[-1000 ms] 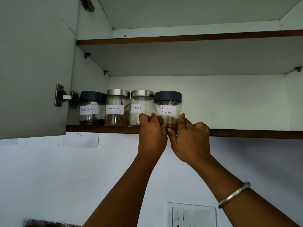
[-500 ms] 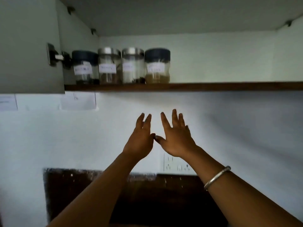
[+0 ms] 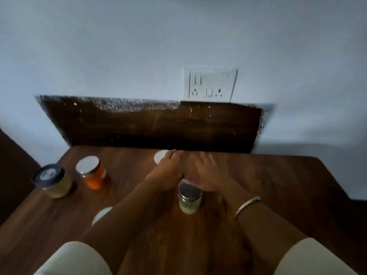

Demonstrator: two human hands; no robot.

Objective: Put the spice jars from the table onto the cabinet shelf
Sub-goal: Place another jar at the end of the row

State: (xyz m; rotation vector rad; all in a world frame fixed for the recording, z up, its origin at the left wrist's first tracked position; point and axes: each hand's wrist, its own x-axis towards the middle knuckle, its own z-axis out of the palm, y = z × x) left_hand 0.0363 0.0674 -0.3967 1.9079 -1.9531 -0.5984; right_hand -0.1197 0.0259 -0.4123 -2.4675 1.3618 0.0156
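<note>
Our left hand [image 3: 168, 171] and right hand [image 3: 206, 175] hover spread, holding nothing, just beyond the nearest jar [image 3: 190, 197]; a careless wrist could topple it on the worktop [image 3: 278, 185].

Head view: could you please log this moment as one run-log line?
phase: reach | left hand, right hand: above table, holding nothing | on table: steel-lid jar, orange jar, dark-lid jar | shelf: out of view

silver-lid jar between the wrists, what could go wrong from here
The silver-lid jar stands between both wrists while the left hand and right hand reach past it; either wrist could knock it over. A white lid shows half hidden under the left forearm, so pulling that arm back might tip that one too.
</note>
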